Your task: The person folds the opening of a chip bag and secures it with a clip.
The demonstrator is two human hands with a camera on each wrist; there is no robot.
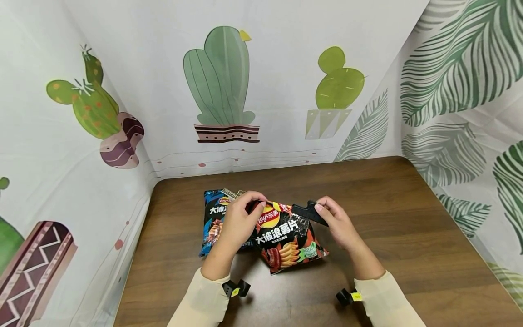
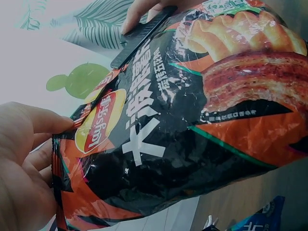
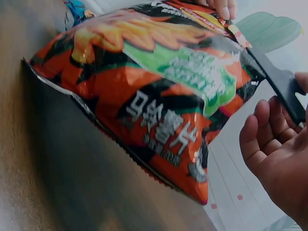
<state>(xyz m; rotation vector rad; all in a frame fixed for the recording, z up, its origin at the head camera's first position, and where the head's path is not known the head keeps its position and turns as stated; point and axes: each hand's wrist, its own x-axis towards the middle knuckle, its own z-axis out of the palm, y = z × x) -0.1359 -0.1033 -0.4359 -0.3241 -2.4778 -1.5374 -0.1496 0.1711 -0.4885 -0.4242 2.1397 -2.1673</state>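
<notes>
A red and black bag of Lay's potato chips (image 1: 282, 238) is tilted up over the wooden table, its printed front facing me. My left hand (image 1: 242, 218) pinches the top left corner of this bag between thumb and fingers. At the top right corner, a black bag clip (image 1: 304, 211) lies across the bag's upper edge. My right hand (image 1: 338, 225) holds the clip's outer end between thumb and fingers. In the right wrist view, the clip (image 3: 281, 84) reaches from my fingers to the bag's corner.
A blue bag of Lay's chips (image 1: 210, 222) lies on the table (image 1: 392, 213) at the left, partly behind my left hand and the red bag. A printed cloth with cacti (image 1: 282, 81) hangs behind the table. Each wrist wears a small black camera (image 1: 237, 288).
</notes>
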